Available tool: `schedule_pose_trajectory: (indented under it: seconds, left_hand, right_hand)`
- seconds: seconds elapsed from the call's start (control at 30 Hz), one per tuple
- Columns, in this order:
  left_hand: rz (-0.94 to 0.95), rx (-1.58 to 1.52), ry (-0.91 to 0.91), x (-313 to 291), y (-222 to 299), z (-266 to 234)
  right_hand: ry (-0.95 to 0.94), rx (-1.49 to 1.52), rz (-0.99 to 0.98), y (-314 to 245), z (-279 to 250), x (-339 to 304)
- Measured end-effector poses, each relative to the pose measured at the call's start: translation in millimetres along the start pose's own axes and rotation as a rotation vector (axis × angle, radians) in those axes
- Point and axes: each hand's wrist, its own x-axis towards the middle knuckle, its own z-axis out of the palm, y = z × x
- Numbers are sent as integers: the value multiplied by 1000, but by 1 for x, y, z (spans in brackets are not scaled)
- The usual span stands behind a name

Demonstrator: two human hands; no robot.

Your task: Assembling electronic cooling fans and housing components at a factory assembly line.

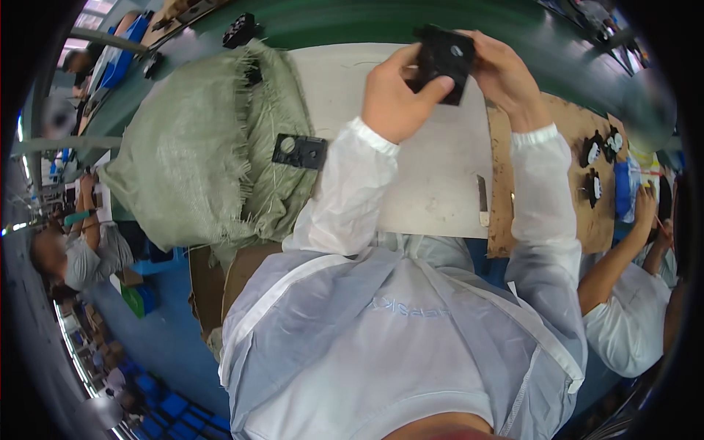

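Observation:
Both of my hands hold one black square plastic part (444,60) with a round hole, raised over the white work board (440,169). My left hand (396,92) grips its left and lower edge, thumb on the front. My right hand (502,73) closes on its right side. A second black part (299,151) with a round silver spot lies on the green woven sack (198,154) to my left. Both my forearms wear white sleeves.
A knife (482,199) lies at the board's right edge beside a brown cardboard sheet (572,125) carrying several black parts (598,150). A co-worker's arm (623,249) reaches in at right. More black parts (240,29) sit on the green belt. Another person (73,249) sits at far left.

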Motion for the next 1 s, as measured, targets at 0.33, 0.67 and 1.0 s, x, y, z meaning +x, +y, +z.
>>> schedule_pose_trajectory:
  seconds: [0.33, 0.67, 1.0]
  left_hand:
    - [-373, 1445, -359, -115, -5, -176]
    - [-63, 628, -206, -39, 42, -45]
    - [12, 342, -754, 84, -45, 261]
  right_hand:
    - [471, -1171, 9, 53, -109, 149]
    - [-21, -669, -76, 6, 35, -94]
    - [1001, 55, -825, 5, -38, -268]
